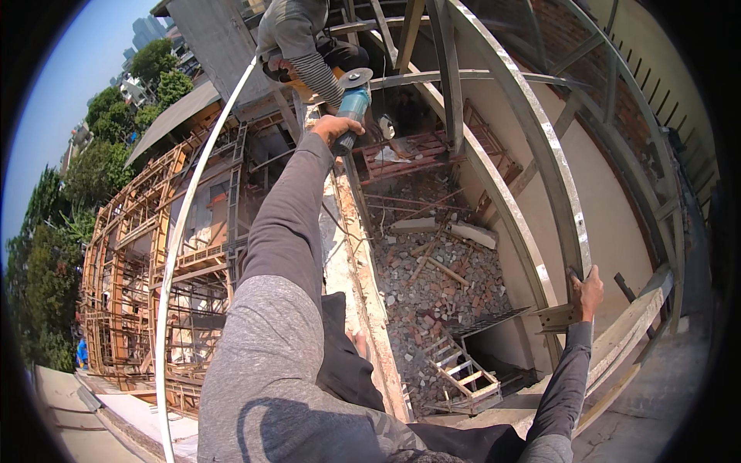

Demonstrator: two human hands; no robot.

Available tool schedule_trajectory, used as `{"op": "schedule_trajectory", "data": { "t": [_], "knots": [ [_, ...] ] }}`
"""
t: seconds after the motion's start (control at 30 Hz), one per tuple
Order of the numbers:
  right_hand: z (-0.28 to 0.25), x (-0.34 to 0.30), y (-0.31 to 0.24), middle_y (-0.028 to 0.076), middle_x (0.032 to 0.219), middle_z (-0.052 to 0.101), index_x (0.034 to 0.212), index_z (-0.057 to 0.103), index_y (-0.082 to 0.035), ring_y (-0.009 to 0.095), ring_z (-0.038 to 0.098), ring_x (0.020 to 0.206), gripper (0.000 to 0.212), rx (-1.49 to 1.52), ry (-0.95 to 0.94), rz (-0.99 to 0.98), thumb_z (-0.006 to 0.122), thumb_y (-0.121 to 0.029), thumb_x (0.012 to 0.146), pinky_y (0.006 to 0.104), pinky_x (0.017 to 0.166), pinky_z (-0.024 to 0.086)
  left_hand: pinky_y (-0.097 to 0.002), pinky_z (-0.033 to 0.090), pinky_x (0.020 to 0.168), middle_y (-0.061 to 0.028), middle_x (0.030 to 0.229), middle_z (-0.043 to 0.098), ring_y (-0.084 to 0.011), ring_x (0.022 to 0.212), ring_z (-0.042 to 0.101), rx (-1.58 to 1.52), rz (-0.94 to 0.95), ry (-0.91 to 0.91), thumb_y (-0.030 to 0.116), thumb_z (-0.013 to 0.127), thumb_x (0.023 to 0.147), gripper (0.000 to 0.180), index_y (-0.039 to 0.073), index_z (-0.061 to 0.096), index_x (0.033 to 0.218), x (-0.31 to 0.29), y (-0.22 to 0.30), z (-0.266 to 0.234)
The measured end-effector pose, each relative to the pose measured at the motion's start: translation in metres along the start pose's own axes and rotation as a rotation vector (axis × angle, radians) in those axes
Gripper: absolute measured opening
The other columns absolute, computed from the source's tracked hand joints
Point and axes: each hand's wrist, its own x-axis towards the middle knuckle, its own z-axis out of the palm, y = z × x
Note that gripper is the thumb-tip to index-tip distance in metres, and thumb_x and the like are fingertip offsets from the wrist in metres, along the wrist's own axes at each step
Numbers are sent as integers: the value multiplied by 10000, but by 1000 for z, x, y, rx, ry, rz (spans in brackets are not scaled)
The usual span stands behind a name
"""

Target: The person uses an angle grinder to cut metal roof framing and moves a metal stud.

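Fingers of the left hand (338, 130) are clamping a teal grinder (354, 106), its disc (356, 76) jutting beyond them, while the right hand's (588, 295) are gripping a metal beam (552, 158), apparently uncut, with rubble (417, 297) already lying below.

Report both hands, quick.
Left hand: closed, holding the grinder.
Right hand: closed on the edge of a metal beam.
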Motion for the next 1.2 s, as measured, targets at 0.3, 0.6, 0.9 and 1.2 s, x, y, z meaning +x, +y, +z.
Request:
{"op": "schedule_trajectory", "data": {
  "t": [0.3,0.6,0.9,1.2],
  "knots": [
    [14,7,22,241,997,685,1151,535,-65,481,626,971,619,-33,20,-21,815,-464,769,543,769,502,-373,547,605,-127,858,688,-236,635,667,-12,67,-20,168,890,601,476,-55,690,971,-36,15,7],
    [11,3,12,295,1025,664,1241,567,-17,493,617,985,671,5,39,-69,773,-486,808,541,797,495,-379,538,669,-128,961,699,-237,739,677,59,69,1,195,907,576,551,-61,704,1019,-25,6,5],
    [7,-2,17,299,1049,664,1283,558,-10,497,613,1003,687,-34,99,-97,767,-470,819,540,820,490,-409,539,635,-165,980,690,-261,755,680,61,95,7,207,908,576,581,-81,694,1032,-35,12,4],
    [20,9,17,244,961,677,1111,519,-88,475,627,955,570,-60,63,-65,800,-463,785,560,758,494,-376,555,544,-148,805,678,-251,572,664,-20,-10,-34,188,867,657,408,-20,663,942,1,-8,-7]
  ]
}}
